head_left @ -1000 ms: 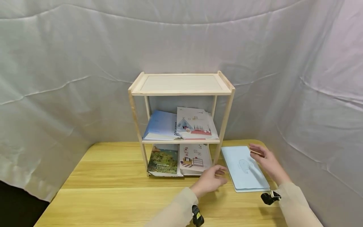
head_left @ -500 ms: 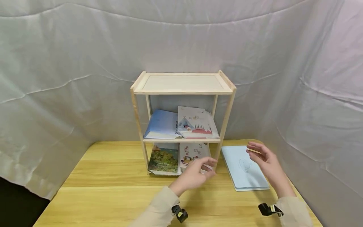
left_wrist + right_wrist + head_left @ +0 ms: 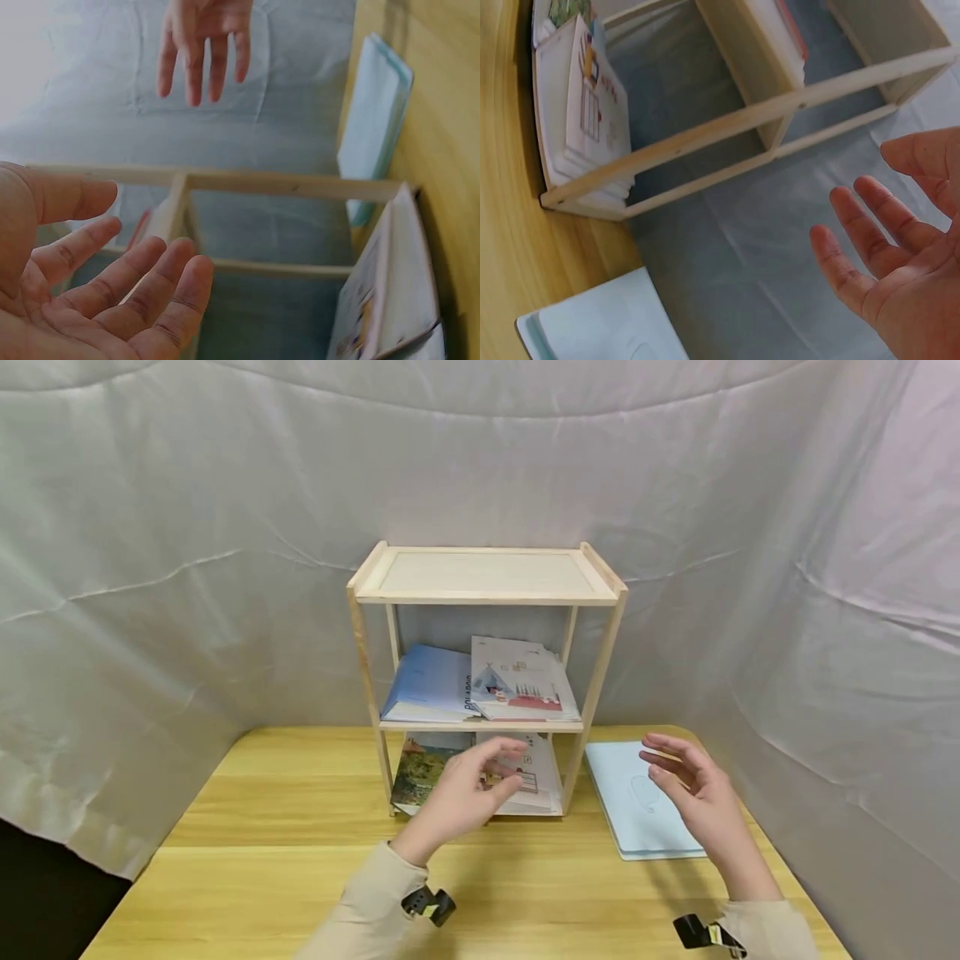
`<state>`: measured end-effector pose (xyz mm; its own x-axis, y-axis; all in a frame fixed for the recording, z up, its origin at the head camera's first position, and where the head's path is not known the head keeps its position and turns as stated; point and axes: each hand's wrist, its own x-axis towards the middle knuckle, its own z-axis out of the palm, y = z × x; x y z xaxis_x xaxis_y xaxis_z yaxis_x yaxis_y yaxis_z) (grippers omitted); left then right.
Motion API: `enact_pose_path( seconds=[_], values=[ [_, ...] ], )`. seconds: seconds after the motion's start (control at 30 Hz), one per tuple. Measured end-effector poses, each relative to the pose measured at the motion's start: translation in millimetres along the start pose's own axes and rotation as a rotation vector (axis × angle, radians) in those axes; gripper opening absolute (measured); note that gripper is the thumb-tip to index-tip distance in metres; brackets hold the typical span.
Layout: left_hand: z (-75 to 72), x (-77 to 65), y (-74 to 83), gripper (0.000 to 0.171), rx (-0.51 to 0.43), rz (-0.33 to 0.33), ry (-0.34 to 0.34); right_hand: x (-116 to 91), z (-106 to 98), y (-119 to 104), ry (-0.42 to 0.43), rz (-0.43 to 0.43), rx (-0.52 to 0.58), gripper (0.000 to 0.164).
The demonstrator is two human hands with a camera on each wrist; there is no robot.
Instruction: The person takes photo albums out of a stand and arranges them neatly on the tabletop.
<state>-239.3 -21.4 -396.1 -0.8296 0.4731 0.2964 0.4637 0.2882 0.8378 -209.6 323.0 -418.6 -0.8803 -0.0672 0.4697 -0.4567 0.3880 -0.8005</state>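
Note:
My left hand (image 3: 468, 789) hovers in front of the lower shelf with relaxed, spread fingers and holds nothing. Behind it, partly hidden, lie a photo album with a leafy cover (image 3: 420, 772) and a white illustrated book (image 3: 543, 777). Over the light-blue book (image 3: 637, 818), which lies flat on the table right of the shelf, my right hand (image 3: 697, 797) is raised, fingers loosely bent and nothing in them. The left wrist view shows bare left fingers (image 3: 142, 292); the right wrist view likewise shows the right palm and fingers (image 3: 900, 247) bare.
A small wooden shelf (image 3: 487, 725) stands at the back of the yellow wood table (image 3: 285, 877). Its middle level bears a blue album (image 3: 431, 681) and white illustrated books (image 3: 517, 677). Grey cloth (image 3: 480, 468) hangs behind and on both sides.
My left hand has moved left and up, away from the light-blue book to in front of the shelf. The right hand has shifted slightly left. The books stay where they were.

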Motion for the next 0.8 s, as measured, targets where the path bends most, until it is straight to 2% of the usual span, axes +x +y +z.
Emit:
enact_pose_path(
  seconds=[0.2, 0.37, 0.47, 0.6, 0.8],
  values=[
    [-23.0, -3.0, 5.4, 0.043, 0.036, 0.024, 0.094, -3.2, 7.7, -17.7, 0.004, 0.007, -0.008, 0.04],
    [-35.1, -3.0, 8.1, 0.04, 0.047, 0.017, 0.183, -3.0, 18.7, -29.7, -0.01, -0.009, -0.002, 0.041],
    [-41.0, -2.2, 8.0, 0.039, 0.047, 0.009, 0.237, -2.3, 25.8, -33.5, -0.021, -0.022, 0.041, 0.042],
    [-48.2, -1.1, 8.1, 0.04, 0.038, -0.003, 0.271, -1.2, 33.0, -35.7, -0.025, -0.035, 0.084, 0.041],
    [-56.8, 0.6, 6.2, 0.038, 0.034, -0.025, 0.316, 2.5, 46.0, -38.0, -0.043, -0.047, 0.049, 0.041]
  ],
)
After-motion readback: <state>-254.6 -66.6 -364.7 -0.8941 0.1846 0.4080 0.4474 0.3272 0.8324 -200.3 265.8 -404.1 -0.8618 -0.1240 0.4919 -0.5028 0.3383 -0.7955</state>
